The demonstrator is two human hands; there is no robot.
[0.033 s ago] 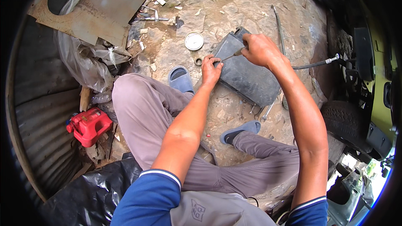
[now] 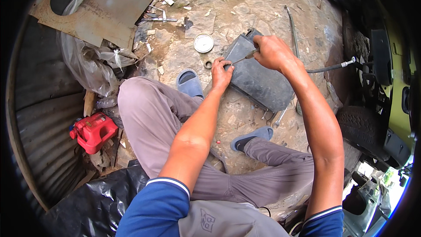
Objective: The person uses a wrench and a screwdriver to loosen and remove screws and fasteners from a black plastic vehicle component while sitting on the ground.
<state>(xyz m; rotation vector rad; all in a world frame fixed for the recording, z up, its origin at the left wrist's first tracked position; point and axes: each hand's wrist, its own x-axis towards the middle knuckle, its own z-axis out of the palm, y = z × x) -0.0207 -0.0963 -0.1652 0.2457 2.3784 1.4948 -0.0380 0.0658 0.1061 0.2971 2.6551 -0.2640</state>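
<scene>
My right hand (image 2: 274, 52) is closed round the handle of a screwdriver (image 2: 242, 59), its thin shaft slanting down to the left. The tip of that shaft meets the fingers of my left hand (image 2: 221, 73). Those fingers are pinched on a small dark piece (image 2: 226, 67), too small to name and partly covered. Both hands are at the left side of a dusty black plastic box (image 2: 261, 79) lying on the ground. Just left of my left hand, a small metal ring (image 2: 208, 64) rests on the stone, with a round shallow lid-like disc (image 2: 203, 43) beyond it.
Several wrenches (image 2: 276, 122) lie by the box's near edge. To its right is a black hose (image 2: 326, 68) with a metal end. A red jerrycan (image 2: 94, 132) stands at left, below a rusty metal sheet (image 2: 103, 11). A vehicle tyre (image 2: 362, 129) is at right.
</scene>
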